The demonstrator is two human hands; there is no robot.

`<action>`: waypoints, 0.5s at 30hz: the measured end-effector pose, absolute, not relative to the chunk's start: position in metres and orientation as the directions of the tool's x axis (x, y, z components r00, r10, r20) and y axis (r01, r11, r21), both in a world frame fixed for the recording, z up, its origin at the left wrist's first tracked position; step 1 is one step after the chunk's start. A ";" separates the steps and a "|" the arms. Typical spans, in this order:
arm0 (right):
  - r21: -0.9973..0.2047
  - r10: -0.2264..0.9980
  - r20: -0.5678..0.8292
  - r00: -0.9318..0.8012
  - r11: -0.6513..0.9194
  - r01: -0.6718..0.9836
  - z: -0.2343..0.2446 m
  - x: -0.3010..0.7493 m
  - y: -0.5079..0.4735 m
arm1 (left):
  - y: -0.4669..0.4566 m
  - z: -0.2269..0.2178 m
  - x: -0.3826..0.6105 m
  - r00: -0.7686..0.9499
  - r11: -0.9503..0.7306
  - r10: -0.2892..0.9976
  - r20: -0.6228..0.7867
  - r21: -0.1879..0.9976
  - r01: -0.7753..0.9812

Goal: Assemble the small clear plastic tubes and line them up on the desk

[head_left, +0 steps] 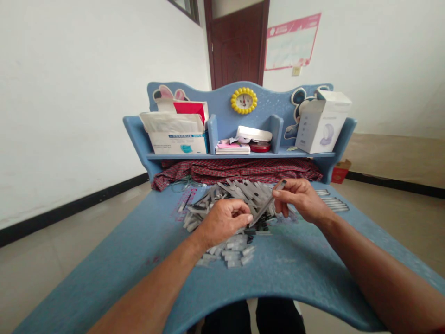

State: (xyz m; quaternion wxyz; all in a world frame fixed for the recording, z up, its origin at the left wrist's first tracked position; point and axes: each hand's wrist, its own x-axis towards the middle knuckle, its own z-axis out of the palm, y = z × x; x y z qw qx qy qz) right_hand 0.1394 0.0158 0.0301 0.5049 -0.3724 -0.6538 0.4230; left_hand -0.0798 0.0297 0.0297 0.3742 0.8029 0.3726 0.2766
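A slim, translucent grey pen (263,209) with a dark upper end slants over the pile. My right hand (301,197) pinches it near the top between thumb and fingers. At its lower end, my left hand (225,219) has thumb and curled fingers closed around the tip; the exact grip is partly hidden. Beneath and behind both hands spreads a heap of frosted pen barrels (243,189) mixed with small black parts. Short clear caps (233,255) lie in a loose cluster in front of my left hand. Several pens (334,203) rest in a row beyond my right wrist.
The blue desk (278,273) has a curved front edge. At its back, a folded plaid cloth (243,170) lies under a shelf (194,156). On that stand a mask box (179,142), papers (232,148), a red tin (260,147) and a white box (321,125).
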 end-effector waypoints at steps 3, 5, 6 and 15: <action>-0.921 0.919 0.368 -0.143 0.381 0.081 0.034 0.144 0.017 | 0.030 0.027 -0.079 0.573 -0.525 0.792 0.208 0.711 0.468; -0.915 0.918 0.383 -0.101 0.392 0.092 0.036 0.146 0.018 | 0.029 0.026 -0.078 0.577 -0.559 0.785 0.226 0.662 0.500; -0.914 0.917 0.389 -0.088 0.396 0.092 0.037 0.147 0.018 | 0.028 0.025 -0.078 0.581 -0.569 0.781 0.231 0.648 0.506; -0.912 0.916 0.395 -0.073 0.400 0.084 0.033 0.148 0.020 | 0.030 0.023 -0.079 0.687 -0.730 0.665 0.293 0.450 0.515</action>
